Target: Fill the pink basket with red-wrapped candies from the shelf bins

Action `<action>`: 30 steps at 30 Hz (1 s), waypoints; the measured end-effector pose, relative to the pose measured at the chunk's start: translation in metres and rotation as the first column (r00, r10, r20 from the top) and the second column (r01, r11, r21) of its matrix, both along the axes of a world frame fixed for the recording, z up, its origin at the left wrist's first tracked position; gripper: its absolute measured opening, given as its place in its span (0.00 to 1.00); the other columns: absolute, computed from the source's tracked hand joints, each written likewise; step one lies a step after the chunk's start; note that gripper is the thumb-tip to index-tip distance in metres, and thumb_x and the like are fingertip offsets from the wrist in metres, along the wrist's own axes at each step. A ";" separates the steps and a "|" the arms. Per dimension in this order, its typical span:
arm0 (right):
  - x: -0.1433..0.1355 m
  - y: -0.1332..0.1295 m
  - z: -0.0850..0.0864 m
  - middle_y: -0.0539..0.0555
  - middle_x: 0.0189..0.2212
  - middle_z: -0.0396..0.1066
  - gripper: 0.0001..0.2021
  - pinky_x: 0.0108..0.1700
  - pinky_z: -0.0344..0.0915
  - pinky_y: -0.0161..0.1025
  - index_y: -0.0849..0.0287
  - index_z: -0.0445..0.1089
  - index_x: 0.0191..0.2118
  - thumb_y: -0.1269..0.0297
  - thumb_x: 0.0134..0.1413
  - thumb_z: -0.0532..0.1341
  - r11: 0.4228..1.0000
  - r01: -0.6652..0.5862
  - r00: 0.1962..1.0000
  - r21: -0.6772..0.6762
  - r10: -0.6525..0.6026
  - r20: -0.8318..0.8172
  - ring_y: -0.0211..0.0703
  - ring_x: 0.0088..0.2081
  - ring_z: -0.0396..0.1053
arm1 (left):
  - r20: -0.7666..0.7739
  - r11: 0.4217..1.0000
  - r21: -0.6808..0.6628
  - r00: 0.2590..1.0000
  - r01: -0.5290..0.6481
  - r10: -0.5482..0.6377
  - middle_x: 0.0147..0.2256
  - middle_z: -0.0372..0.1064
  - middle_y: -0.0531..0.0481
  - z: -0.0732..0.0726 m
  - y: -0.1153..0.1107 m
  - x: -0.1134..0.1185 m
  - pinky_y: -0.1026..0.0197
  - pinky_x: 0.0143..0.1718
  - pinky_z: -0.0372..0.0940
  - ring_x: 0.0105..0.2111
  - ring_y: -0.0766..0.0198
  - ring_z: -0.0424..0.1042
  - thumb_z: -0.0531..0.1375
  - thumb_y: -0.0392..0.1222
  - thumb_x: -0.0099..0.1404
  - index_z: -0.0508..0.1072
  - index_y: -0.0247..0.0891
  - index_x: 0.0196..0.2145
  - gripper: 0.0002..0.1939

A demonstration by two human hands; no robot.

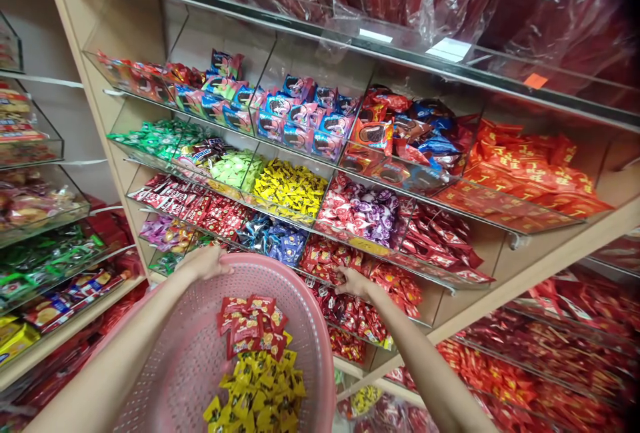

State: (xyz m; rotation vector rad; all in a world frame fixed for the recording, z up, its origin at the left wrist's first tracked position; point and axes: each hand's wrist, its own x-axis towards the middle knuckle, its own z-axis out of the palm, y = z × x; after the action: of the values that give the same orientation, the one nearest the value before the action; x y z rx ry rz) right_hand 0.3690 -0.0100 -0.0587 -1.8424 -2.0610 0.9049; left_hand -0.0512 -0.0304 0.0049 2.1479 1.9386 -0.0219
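Note:
My left hand (pixel 206 264) is closed over the far rim of a pink perforated plastic basket (pixel 165 326), which tilts toward me. Inside the basket lie a small pile of red wrapped candies (pixel 253 323) and a larger heap of yellow wrapped candies (pixel 260 390). To the right of the rim, my right hand (pixel 354 282) reaches to the front of a low shelf bin of red wrapped candies (pixel 327 260). Its fingers are slightly curled and apart at the candies, with nothing visible in them; the fingertips are partly hard to make out.
Clear-walled bins rise in tiers ahead, holding yellow candies (pixel 290 190), purple candies (pixel 383 216), blue packets (pixel 285 240) and orange-red packets (pixel 530 166). A glass shelf edge (pixel 310 26) crosses above. More stocked shelves (pixel 55 253) stand left and right.

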 end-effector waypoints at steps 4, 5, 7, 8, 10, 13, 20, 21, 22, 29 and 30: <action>0.004 0.003 0.000 0.47 0.29 0.66 0.25 0.37 0.63 0.36 0.61 0.66 0.42 0.72 0.29 0.67 0.999 -0.017 1.000 -0.048 0.016 -0.018 0.38 0.32 0.65 | -0.001 1.000 0.005 1.000 -0.007 0.007 0.36 0.72 0.43 -0.003 0.003 0.000 0.59 0.32 0.61 0.38 0.50 0.70 0.53 0.66 0.47 0.72 0.42 0.33 0.26; 0.005 0.004 0.000 0.46 0.28 0.66 0.24 0.36 0.63 0.36 0.62 0.66 0.41 0.72 0.30 0.67 0.998 -0.023 0.999 -0.056 0.022 -0.028 0.37 0.31 0.65 | 0.002 1.000 0.003 1.000 -0.005 0.005 0.36 0.72 0.43 -0.003 0.003 0.001 0.60 0.32 0.61 0.38 0.50 0.70 0.53 0.66 0.46 0.71 0.42 0.33 0.26; 0.006 0.004 0.001 0.46 0.27 0.65 0.22 0.36 0.62 0.35 0.62 0.66 0.38 0.73 0.29 0.66 0.997 -0.035 0.998 -0.064 0.032 -0.051 0.36 0.30 0.64 | 0.002 1.000 -0.004 1.000 -0.001 0.001 0.36 0.72 0.44 -0.003 0.003 0.001 0.60 0.31 0.61 0.38 0.51 0.70 0.53 0.66 0.47 0.71 0.43 0.32 0.26; 0.007 0.004 0.001 0.46 0.27 0.65 0.20 0.36 0.62 0.35 0.62 0.66 0.37 0.73 0.29 0.66 0.997 -0.041 0.997 -0.066 0.037 -0.063 0.36 0.30 0.63 | -0.001 1.000 -0.005 1.000 0.001 -0.001 0.36 0.72 0.44 -0.003 0.003 0.001 0.60 0.31 0.61 0.38 0.51 0.70 0.53 0.66 0.47 0.71 0.42 0.32 0.26; 0.009 0.003 0.001 0.46 0.27 0.64 0.19 0.35 0.62 0.35 0.62 0.66 0.34 0.73 0.28 0.66 0.996 -0.048 0.996 -0.070 0.042 -0.082 0.36 0.30 0.63 | -0.009 1.000 -0.002 1.000 0.003 -0.003 0.35 0.72 0.44 -0.003 0.002 0.001 0.60 0.30 0.61 0.36 0.51 0.71 0.52 0.66 0.48 0.71 0.42 0.32 0.26; 0.010 0.002 0.002 0.45 0.25 0.63 0.18 0.34 0.61 0.35 0.62 0.64 0.32 0.74 0.28 0.66 0.995 -0.053 0.994 -0.087 0.044 -0.102 0.35 0.28 0.61 | -0.010 1.000 0.004 1.000 0.010 -0.010 0.35 0.72 0.45 -0.004 0.001 0.000 0.60 0.30 0.61 0.35 0.52 0.71 0.51 0.66 0.48 0.71 0.42 0.32 0.26; 0.009 0.002 0.003 0.43 0.22 0.60 0.19 0.32 0.60 0.33 0.61 0.62 0.31 0.71 0.26 0.67 0.992 -0.035 0.992 -0.122 0.020 -0.123 0.34 0.27 0.60 | -0.001 1.000 0.004 1.000 0.003 -0.003 0.36 0.72 0.45 -0.006 0.003 0.000 0.61 0.30 0.61 0.35 0.53 0.71 0.52 0.66 0.48 0.72 0.42 0.33 0.26; 0.008 0.002 0.003 0.42 0.22 0.60 0.19 0.31 0.61 0.33 0.61 0.62 0.30 0.70 0.26 0.67 0.991 -0.029 0.992 -0.128 0.013 -0.127 0.34 0.26 0.60 | -0.003 1.000 0.003 1.000 0.001 -0.001 0.36 0.72 0.45 -0.005 0.003 0.000 0.61 0.30 0.61 0.35 0.53 0.71 0.52 0.66 0.48 0.72 0.42 0.33 0.27; 0.008 0.002 0.002 0.42 0.21 0.59 0.19 0.31 0.61 0.34 0.61 0.62 0.30 0.70 0.25 0.67 0.991 -0.024 0.991 -0.133 0.006 -0.135 0.33 0.26 0.60 | -0.003 1.000 0.001 1.000 0.002 -0.002 0.36 0.72 0.44 -0.005 0.003 0.000 0.61 0.30 0.61 0.35 0.53 0.71 0.52 0.66 0.48 0.73 0.42 0.33 0.27; 0.006 0.002 0.019 0.47 0.29 0.63 0.23 0.35 0.64 0.36 0.60 0.60 0.38 0.64 0.31 0.67 0.996 -0.003 0.958 -0.090 -0.023 -0.286 0.34 0.29 0.64 | -0.011 1.000 -0.018 1.000 0.004 -0.004 0.35 0.72 0.45 0.000 0.000 0.003 0.62 0.29 0.60 0.36 0.53 0.71 0.52 0.66 0.48 0.72 0.42 0.33 0.26; 0.005 -0.001 0.025 0.48 0.32 0.64 0.24 0.35 0.64 0.36 0.60 0.59 0.40 0.63 0.33 0.66 0.998 0.005 0.947 -0.066 -0.025 -0.321 0.34 0.30 0.64 | -0.016 1.000 -0.021 1.000 0.004 -0.004 0.35 0.72 0.45 0.001 0.000 0.003 0.62 0.29 0.60 0.35 0.53 0.71 0.52 0.66 0.48 0.72 0.42 0.32 0.26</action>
State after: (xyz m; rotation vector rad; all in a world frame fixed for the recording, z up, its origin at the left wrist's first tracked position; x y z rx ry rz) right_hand 0.3735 -0.0106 -0.0332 -1.6091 -1.8350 1.1912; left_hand -0.0477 -0.0307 0.0055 2.1445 1.9339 -0.0598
